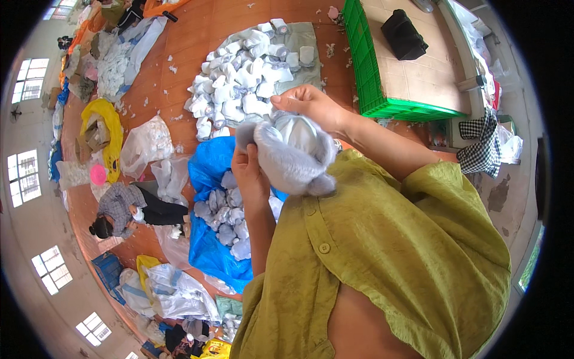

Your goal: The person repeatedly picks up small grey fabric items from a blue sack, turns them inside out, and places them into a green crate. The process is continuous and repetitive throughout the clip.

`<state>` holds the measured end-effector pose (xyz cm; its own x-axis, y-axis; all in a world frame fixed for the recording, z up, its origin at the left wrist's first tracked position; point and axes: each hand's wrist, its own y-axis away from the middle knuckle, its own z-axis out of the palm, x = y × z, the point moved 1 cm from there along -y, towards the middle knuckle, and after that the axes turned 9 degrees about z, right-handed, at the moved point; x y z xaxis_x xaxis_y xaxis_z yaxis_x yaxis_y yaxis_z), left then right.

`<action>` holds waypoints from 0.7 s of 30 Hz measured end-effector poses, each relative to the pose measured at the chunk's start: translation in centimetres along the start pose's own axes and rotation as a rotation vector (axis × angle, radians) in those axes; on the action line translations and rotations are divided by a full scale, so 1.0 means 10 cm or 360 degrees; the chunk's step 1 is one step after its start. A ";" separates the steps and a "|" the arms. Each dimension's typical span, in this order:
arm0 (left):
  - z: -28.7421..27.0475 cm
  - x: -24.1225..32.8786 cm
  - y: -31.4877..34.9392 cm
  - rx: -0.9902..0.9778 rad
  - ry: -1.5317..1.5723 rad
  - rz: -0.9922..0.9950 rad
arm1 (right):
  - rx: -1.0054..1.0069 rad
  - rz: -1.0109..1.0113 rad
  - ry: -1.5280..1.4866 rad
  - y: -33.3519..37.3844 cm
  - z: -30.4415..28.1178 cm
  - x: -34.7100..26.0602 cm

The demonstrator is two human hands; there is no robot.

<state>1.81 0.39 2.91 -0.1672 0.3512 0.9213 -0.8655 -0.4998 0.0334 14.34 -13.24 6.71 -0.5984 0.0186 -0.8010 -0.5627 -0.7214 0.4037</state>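
Note:
A grey furry plush piece (290, 166), hollow with a smooth pale lining, is held up in front of my chest. Its open side faces up, and a small round tuft sticks out at its lower right. My left hand (251, 172) grips its left edge, thumb and fingers closed on the fabric. The fingers of my right hand (311, 106) pinch the upper rim. Beyond my hands a heap of white-and-grey plush pieces (242, 81) lies on a pale sheet (305, 75). Below my left forearm a blue plastic bag (209, 157) holds several similar grey pieces (224, 209).
A green plastic crate (366, 72) with a cardboard top (418, 78) stands at the right, a black bag (404, 35) on it. At the left a person in a checked shirt (119, 203) bends among sacks. White scraps dot the reddish floor (179, 36). A clear bag (148, 143) stands left.

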 end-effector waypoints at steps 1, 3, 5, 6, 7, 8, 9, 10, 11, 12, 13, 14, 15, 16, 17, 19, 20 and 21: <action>-0.01 0.03 0.01 -0.0098 0.0152 -0.0039 | 0.0033 -0.0057 0.0208 0.01 -0.05 0.01; -0.10 0.07 -0.07 -0.0333 0.0257 -0.0062 | 0.0166 -0.0206 0.0557 0.05 -0.03 -0.02; 0.00 0.18 0.00 -0.0070 -0.0343 0.0152 | 0.0285 -0.0268 0.0724 0.11 -0.02 -0.01; 0.10 0.25 0.04 0.0065 -0.0639 0.0261 | 0.0344 -0.0299 0.0811 0.12 -0.02 -0.01; 0.26 0.32 0.07 0.0048 -0.0778 0.0322 | 0.0368 -0.0364 0.0824 0.09 -0.02 0.02; 0.28 0.26 0.08 -0.0002 -0.0806 0.0323 | 0.0327 -0.0383 0.0778 0.09 0.00 0.06; 0.27 0.19 0.08 -0.0052 -0.0834 0.0324 | 0.0286 -0.0401 0.0732 0.09 0.03 0.09; 0.28 0.14 0.07 -0.0108 -0.0862 0.0322 | 0.0250 -0.0418 0.0682 0.09 0.04 0.14; 0.32 0.14 0.05 -0.0066 -0.0982 0.0387 | 0.0146 -0.0361 0.0715 0.08 0.02 0.19; 0.30 0.11 0.03 -0.0059 -0.1007 0.0281 | 0.0096 -0.0265 0.0565 0.06 0.00 0.22; 0.25 0.08 0.01 -0.0052 -0.1028 0.0176 | 0.0048 -0.0169 0.0419 0.04 -0.02 0.24; 0.21 0.04 0.00 -0.0045 -0.1047 0.0071 | 0.0001 -0.0073 0.0273 0.03 -0.05 0.26; 0.23 0.01 0.00 -0.0012 -0.1113 0.0204 | 0.0046 -0.0025 0.0198 0.01 -0.10 0.30; 0.22 -0.03 0.00 -0.0012 -0.1214 0.0259 | 0.0026 0.0020 0.0125 0.04 -0.11 0.29; 0.21 -0.07 -0.02 -0.0013 -0.1316 0.0313 | 0.0007 0.0066 0.0051 0.08 -0.10 0.27; 0.21 -0.20 -0.06 -0.0002 -0.1497 0.0385 | -0.0052 -0.0103 0.0254 0.06 -0.12 0.39; 0.18 -0.30 -0.10 -0.0007 -0.1719 0.0455 | -0.0100 -0.0313 0.0700 0.10 -0.03 0.34; 0.06 -0.45 -0.15 0.0022 -0.1226 0.0233 | 0.0003 -0.0386 0.1036 0.13 0.06 0.41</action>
<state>4.16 -0.89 -1.04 0.1000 -0.3645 0.9258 -0.8532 -0.5101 -0.1087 10.88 -13.67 4.23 0.0080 -0.2405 -0.9706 -0.6388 -0.7480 0.1801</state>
